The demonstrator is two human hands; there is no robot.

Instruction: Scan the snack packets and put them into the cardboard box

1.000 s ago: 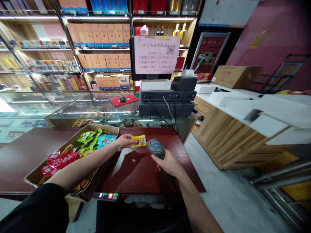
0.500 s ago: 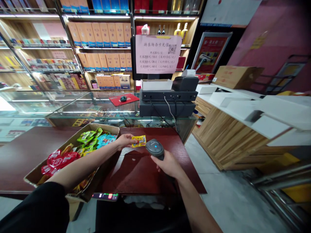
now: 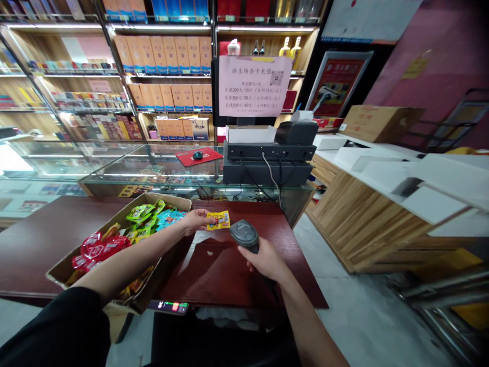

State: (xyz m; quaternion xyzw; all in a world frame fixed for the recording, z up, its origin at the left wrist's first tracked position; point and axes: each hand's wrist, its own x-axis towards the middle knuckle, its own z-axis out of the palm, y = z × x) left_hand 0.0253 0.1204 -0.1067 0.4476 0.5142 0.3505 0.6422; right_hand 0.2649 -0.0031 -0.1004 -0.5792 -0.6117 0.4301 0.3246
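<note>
Pinched in my left hand (image 3: 196, 222) is a small yellow snack packet (image 3: 219, 220), held above the dark red table (image 3: 217, 275). My right hand (image 3: 263, 259) is wrapped round the handle of a dark grey barcode scanner (image 3: 244, 233). The scanner's head points at the packet's right end, with a narrow gap between them. Under my left forearm stands an open cardboard box (image 3: 171, 199) of snack packets: green packets (image 3: 140, 213), blue packets (image 3: 170, 219) and red packets (image 3: 100, 248). My forearm hides part of the box's contents.
A phone (image 3: 169, 306) lies at the table's near edge. Beyond the table are a glass counter (image 3: 160, 171), a cash drawer (image 3: 267, 172) with cables, and a monitor carrying a pink sign (image 3: 252, 86). To the right stands a wooden cabinet (image 3: 355, 224).
The whole view has shifted slightly. Both hands keep their holds on the packet and the scanner. The scanner's blue light, visible before, no longer shows.
</note>
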